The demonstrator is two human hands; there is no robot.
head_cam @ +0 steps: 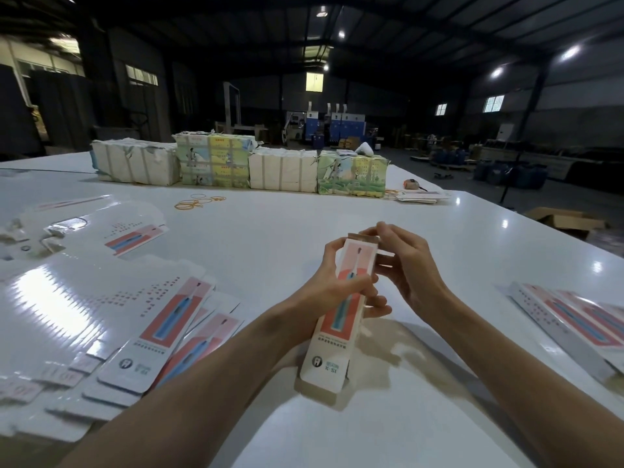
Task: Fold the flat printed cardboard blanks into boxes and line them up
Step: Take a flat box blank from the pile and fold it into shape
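Box (329, 349), partly formed, sits tilted just above the white table (304, 228) before the person, the left hand (332, 292) wrapped round its middle to steady it while the right hand (408, 265) pinches the far end flap, seemingly to tuck it, with flat blanks (135, 319) stacked at left.

both hands (341, 282) around a half-folded box (337, 319)

We have bare glossy white tabletop (270, 238) ahead, between the fanned flat printed cardboard blanks (84, 309) on our left and the pink-and-white folded boxes (574, 325) on our right. A row of wrapped paper bundles (283, 172) blocks the far side.
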